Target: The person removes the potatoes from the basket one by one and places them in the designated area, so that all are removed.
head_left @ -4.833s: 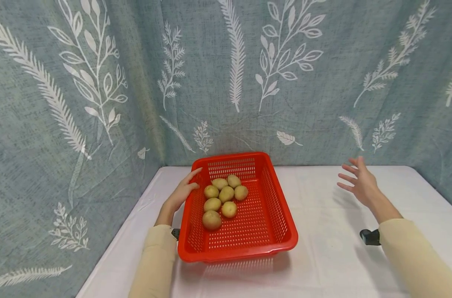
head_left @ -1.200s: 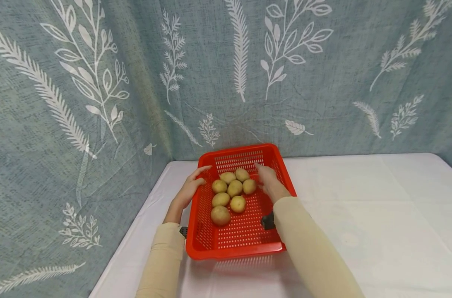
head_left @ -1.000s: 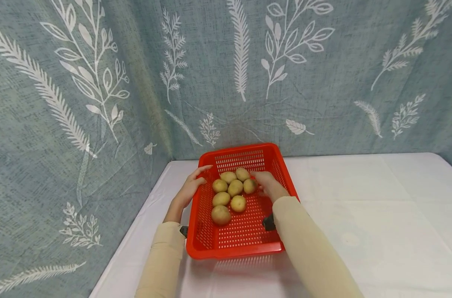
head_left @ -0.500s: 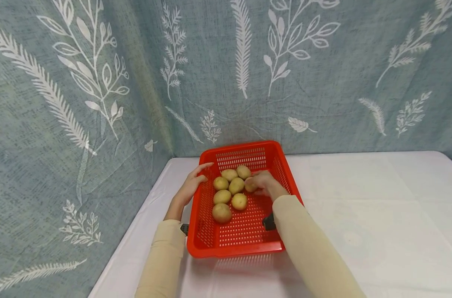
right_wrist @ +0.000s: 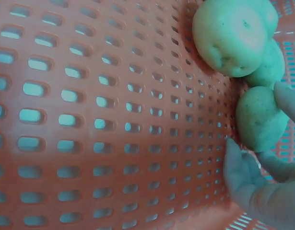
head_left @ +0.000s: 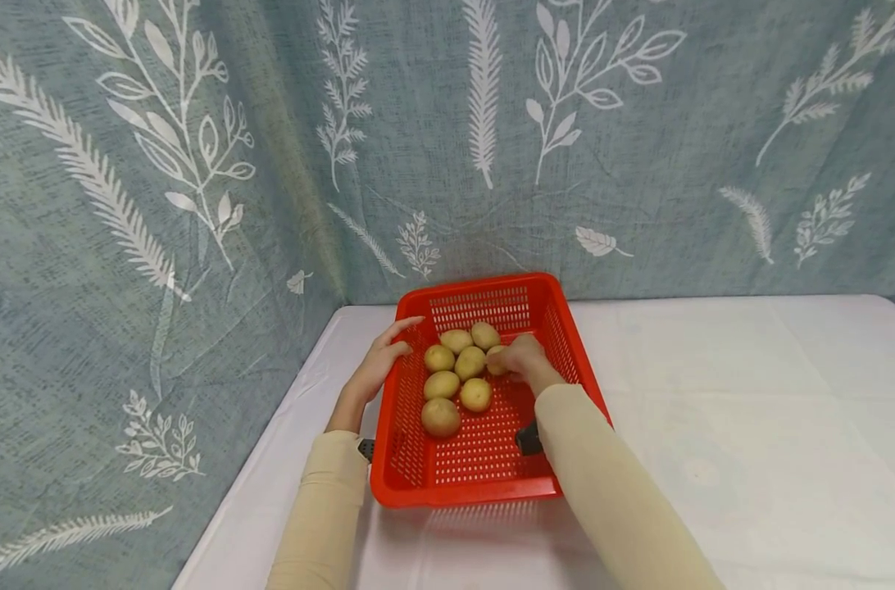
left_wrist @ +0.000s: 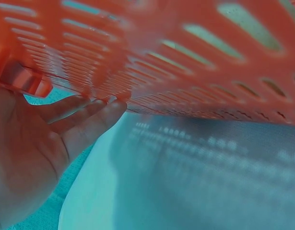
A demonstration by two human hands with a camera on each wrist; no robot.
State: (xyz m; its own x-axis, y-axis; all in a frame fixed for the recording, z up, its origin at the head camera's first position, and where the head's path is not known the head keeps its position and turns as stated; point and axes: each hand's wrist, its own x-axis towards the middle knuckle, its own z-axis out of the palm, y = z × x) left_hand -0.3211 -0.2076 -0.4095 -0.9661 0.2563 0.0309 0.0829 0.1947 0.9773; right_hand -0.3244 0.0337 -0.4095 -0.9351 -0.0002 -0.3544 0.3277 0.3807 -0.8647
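Note:
Several potatoes (head_left: 470,363) lie grouped in the left and back part of a red perforated plastic basket (head_left: 484,493). My right hand (head_left: 524,358) is inside the basket and holds the rightmost potato (right_wrist: 259,117), with fingertips on opposite sides of it. That potato sits low by the basket floor, beside the others, partly hidden by the hand in the head view. My left hand (head_left: 377,360) holds the basket's left rim. Its index finger and thumb reach over the rim, while its other fingers (left_wrist: 92,124) rest against the outer perforated wall in the left wrist view.
A white cloth covers the table (head_left: 742,426), which extends to the right of the basket. A grey-green leaf-patterned curtain (head_left: 440,147) hangs behind the table and along its left side. The basket stands near the back left of the table.
My right hand has come from above the table at the right into the basket, and its fingers have closed round the rightmost potato. My left hand keeps its place on the rim.

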